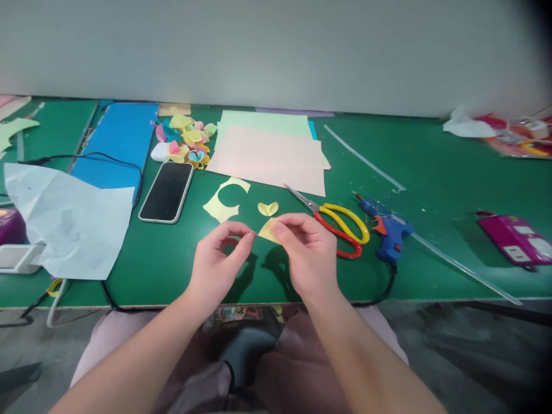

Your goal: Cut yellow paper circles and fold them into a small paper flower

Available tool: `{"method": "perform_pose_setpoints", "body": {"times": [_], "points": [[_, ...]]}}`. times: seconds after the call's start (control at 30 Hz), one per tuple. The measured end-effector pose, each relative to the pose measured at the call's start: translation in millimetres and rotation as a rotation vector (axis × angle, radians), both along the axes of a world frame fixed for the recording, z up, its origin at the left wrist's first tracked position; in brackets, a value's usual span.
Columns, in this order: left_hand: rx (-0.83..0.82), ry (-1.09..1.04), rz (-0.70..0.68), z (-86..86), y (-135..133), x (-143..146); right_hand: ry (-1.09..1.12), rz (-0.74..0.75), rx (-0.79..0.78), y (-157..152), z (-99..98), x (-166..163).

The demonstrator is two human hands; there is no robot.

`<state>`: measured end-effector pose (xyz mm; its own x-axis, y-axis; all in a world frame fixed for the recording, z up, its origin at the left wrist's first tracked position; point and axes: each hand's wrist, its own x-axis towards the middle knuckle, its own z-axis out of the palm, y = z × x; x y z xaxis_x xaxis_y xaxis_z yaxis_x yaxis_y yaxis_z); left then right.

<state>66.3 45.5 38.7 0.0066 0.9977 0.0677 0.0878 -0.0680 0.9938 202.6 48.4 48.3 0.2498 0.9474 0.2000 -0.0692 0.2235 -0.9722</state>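
A small folded piece of yellow paper (268,231) is pinched between thumb and fingers of my right hand (313,253). My left hand (222,261) is closed in a pinch at the paper's left corner; its fingertips cover that tip. Just beyond the fingers lies a folded yellow paper heart shape (268,209). To its left is a yellow paper scrap (215,205) with a round cutout. Scissors (340,224) with red and yellow handles rest right of my right hand, blades pointing toward the paper sheets. A blue glue gun (390,233) lies on its side farther right.
Pink and green paper sheets (271,152) lie at the back. Left of them are several colourful paper flowers (190,138), a phone (167,192), a blue board (116,138) and a white sheet (73,221). Glue sticks (362,156) and a purple power strip (515,237) are right, with cables along the edge.
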Motion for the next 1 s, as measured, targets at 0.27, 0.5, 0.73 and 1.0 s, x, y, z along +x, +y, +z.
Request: {"method": "perform_pose_setpoints", "body": {"times": [0.27, 0.5, 0.73, 1.0], "points": [[0.059, -0.074, -0.024, 2.8, -3, 1, -0.031, 0.074, 0.005, -3, 2.2, -4], [0.114, 0.055, 0.03, 3.3, 0, -2, -0.164, 0.126, 0.047, -5, 0.3, -7], [0.538, 0.547, -0.055, 10.1, 7, -18, -0.666, 0.083, 0.317, -2, 0.5, -2], [0.674, 0.676, -0.142, 6.9, 13, -20, -0.949, 0.043, 0.398, 2, -1.8, 4]]}}
